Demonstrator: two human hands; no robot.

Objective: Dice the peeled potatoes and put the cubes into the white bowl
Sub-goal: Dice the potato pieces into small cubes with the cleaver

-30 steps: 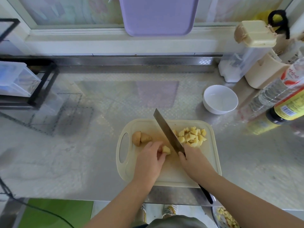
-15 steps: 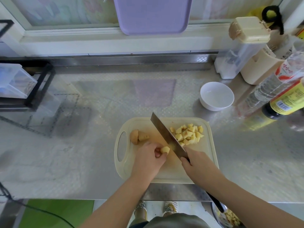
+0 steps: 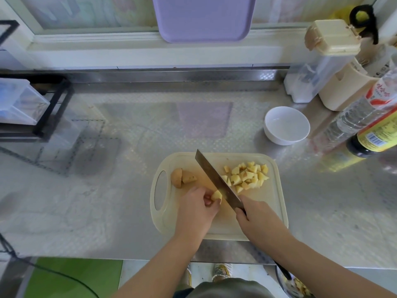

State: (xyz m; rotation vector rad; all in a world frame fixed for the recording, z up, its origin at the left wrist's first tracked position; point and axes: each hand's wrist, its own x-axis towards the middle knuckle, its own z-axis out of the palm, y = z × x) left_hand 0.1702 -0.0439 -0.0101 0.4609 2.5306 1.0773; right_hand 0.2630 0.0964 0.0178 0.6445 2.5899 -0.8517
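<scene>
A cream cutting board (image 3: 270, 214) lies at the counter's front edge. On it my left hand (image 3: 196, 208) pinches a small yellow potato piece (image 3: 216, 195). My right hand (image 3: 256, 218) grips the handle of a cleaver (image 3: 217, 179), whose blade slants up to the left, right beside that piece. A pile of potato cubes (image 3: 247, 176) sits on the board to the right of the blade. Two larger potato chunks (image 3: 182, 178) lie near the board's handle hole. The white bowl (image 3: 286, 125) stands empty behind the board, to the right.
Sauce bottles (image 3: 373, 134), a clear lidded container (image 3: 318, 67) and a beige holder (image 3: 341, 91) crowd the back right. A black rack with clear boxes (image 3: 25, 104) stands at the left. A purple tray (image 3: 204, 17) leans on the window ledge. A pot with scraps (image 3: 298, 284) sits below the counter.
The cleaver's blade has shifted slightly left, closer to the piece under my left hand's fingers. The view has drifted a little; hands stay on the board.
</scene>
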